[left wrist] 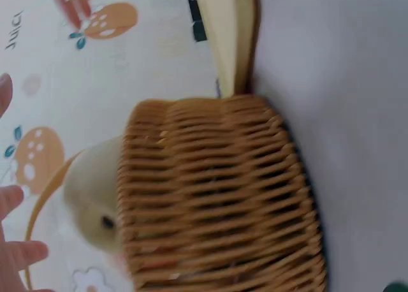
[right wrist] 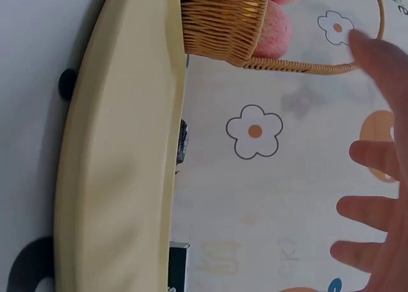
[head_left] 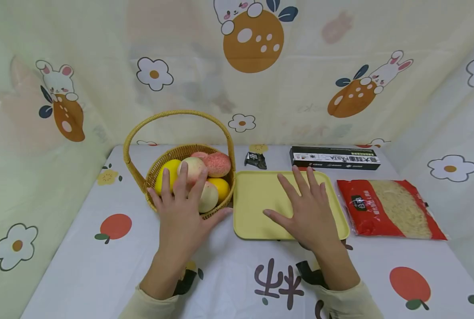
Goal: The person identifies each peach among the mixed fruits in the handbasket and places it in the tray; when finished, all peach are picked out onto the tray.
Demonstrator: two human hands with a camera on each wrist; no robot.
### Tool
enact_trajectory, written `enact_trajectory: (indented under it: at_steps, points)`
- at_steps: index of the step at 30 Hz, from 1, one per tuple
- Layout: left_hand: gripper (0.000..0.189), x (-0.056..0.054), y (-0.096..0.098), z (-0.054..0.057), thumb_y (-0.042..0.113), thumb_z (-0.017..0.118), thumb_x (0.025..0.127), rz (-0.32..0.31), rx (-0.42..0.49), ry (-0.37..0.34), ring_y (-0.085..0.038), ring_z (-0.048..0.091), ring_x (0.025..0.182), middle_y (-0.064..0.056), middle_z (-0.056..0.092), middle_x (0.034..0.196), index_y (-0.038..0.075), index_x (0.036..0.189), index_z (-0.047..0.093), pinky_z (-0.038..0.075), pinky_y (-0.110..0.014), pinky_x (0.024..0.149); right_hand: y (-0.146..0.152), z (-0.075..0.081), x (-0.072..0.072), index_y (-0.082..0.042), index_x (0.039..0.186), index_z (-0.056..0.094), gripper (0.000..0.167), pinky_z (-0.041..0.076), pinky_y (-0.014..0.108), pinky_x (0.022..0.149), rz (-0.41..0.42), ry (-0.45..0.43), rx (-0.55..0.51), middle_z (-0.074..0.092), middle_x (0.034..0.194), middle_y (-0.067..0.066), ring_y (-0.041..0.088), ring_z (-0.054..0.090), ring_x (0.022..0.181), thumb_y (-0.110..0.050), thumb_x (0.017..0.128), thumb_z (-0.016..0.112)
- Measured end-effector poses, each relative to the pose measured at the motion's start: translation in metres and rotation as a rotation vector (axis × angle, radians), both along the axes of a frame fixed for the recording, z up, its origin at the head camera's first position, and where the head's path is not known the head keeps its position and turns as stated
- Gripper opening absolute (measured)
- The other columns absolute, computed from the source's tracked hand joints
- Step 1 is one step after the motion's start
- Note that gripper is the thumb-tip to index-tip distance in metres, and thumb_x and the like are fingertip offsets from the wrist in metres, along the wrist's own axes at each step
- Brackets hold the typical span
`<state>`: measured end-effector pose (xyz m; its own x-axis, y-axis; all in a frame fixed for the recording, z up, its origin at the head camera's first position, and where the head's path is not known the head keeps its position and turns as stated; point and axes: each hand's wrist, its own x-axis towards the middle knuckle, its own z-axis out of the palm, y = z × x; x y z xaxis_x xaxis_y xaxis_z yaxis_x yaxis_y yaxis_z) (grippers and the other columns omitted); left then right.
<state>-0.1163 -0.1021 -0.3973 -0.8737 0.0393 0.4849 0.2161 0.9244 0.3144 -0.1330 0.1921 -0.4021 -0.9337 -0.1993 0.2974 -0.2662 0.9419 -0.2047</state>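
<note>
My left hand (head_left: 182, 215) is held with fingers spread in front of a wicker basket (head_left: 233, 155), overlapping its near side in the head view. Yellow fruit (head_left: 173, 170), pale round fruit (head_left: 208, 197) and pinkish-red fruit (head_left: 217, 165) fill the basket, whose tall handle arches over them. Over a yellow tray (head_left: 252, 208) my right hand (head_left: 310, 212) spreads its fingers, holding nothing. The left wrist view shows the basket's woven side (left wrist: 217, 196) close up, with a pale fruit (left wrist: 92, 196) behind its rim. The right wrist view looks along the tray (right wrist: 121, 164).
To the right of the tray lies a red bag of pasta (head_left: 392, 209). Behind it is a long black pasta box (head_left: 334, 158). A small black packet (head_left: 256, 160) sits behind the tray, close to the basket. Patterned cloth (head_left: 197, 97) hangs at the back and sides.
</note>
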Motion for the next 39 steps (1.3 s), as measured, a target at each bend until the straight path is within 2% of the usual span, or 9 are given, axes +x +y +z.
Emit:
enact_trajectory:
  at_steps: [6,9,12,18,23,27,32,35,39]
  points:
    - [0.074,0.010,-0.016,0.002,0.062,0.078,0.083,0.035,0.163,0.178,-0.045,0.047,0.130,-0.014,0.059,0.142,0.017,0.140,0.065,0.038,-0.068,0.103,0.009,-0.006,0.006,-0.009,0.141,0.064,0.071,0.055,0.063,0.104,0.018,0.122,-0.119,0.059,0.148,0.020,0.041,0.055,0.136,-0.045,0.084,0.084]
    - [0.051,0.012,-0.025,-0.002,0.046,0.078,0.088,0.057,0.268,0.242,-0.042,0.053,0.110,-0.016,0.064,0.119,0.008,0.120,0.072,0.045,-0.055,0.090,0.014,-0.012,0.010,-0.005,0.124,0.071,0.053,0.063,0.055,0.087,0.021,0.201,-0.191,0.071,0.126,0.018,0.037,0.065,0.115,-0.033,0.082,0.088]
    - [0.033,0.014,-0.036,-0.007,0.031,0.077,0.090,0.106,0.381,0.238,-0.033,0.057,0.096,-0.016,0.064,0.106,0.003,0.108,0.071,0.048,-0.037,0.079,0.020,-0.017,0.014,-0.003,0.108,0.073,0.037,0.065,0.050,0.073,0.020,0.266,-0.264,0.075,0.103,0.015,0.032,0.070,0.094,-0.023,0.081,0.089]
    - [0.026,0.016,-0.058,-0.016,0.018,0.075,0.095,0.284,0.684,0.079,-0.016,0.054,0.092,-0.014,0.061,0.110,0.001,0.112,0.064,0.042,-0.013,0.072,0.030,-0.027,0.017,-0.003,0.098,0.071,0.027,0.062,0.031,0.064,-0.026,0.236,-0.433,0.073,0.089,0.011,0.023,0.068,0.077,-0.013,0.081,0.089]
    - [0.054,0.013,-0.073,-0.026,0.024,0.073,0.098,0.374,0.917,-0.071,-0.022,0.056,0.112,-0.010,0.055,0.139,0.011,0.145,0.051,0.049,-0.010,0.074,0.037,-0.034,0.016,-0.002,0.104,0.072,0.029,0.055,0.012,0.068,-0.054,0.183,-0.542,0.075,0.095,0.011,0.023,0.068,0.082,-0.013,0.083,0.089]
    - [0.081,0.009,-0.083,-0.033,0.029,0.072,0.099,0.337,1.108,-0.237,-0.032,0.054,0.134,-0.007,0.034,0.169,0.030,0.167,0.027,0.062,-0.017,0.070,0.041,-0.039,0.015,-0.003,0.111,0.072,0.033,0.052,0.007,0.070,-0.078,0.142,-0.588,0.076,0.102,0.011,0.022,0.068,0.090,-0.016,0.085,0.088]
    - [0.080,0.005,-0.088,-0.040,0.027,0.062,0.105,0.220,1.343,-0.421,-0.031,0.051,0.146,-0.001,0.022,0.176,0.037,0.170,0.016,0.066,-0.044,0.086,0.044,-0.040,0.016,-0.006,0.121,0.070,0.040,0.054,0.011,0.071,-0.114,0.064,-0.629,0.076,0.112,0.011,0.023,0.068,0.097,-0.022,0.088,0.086]
    - [0.080,0.004,-0.088,-0.044,0.019,0.056,0.106,0.149,1.442,-0.466,-0.027,0.048,0.149,0.001,0.021,0.177,0.037,0.170,0.012,0.064,-0.049,0.093,0.046,-0.041,0.016,-0.007,0.126,0.068,0.045,0.054,0.011,0.073,-0.133,0.033,-0.639,0.075,0.116,0.010,0.022,0.068,0.099,-0.026,0.089,0.085]
    - [0.082,0.002,-0.087,-0.047,0.011,0.054,0.104,0.121,1.498,-0.478,-0.024,0.047,0.149,0.004,0.022,0.177,0.041,0.170,0.013,0.065,-0.046,0.093,0.048,-0.043,0.015,-0.009,0.131,0.066,0.050,0.054,0.010,0.074,-0.150,0.006,-0.636,0.075,0.120,0.008,0.020,0.067,0.101,-0.029,0.089,0.085]
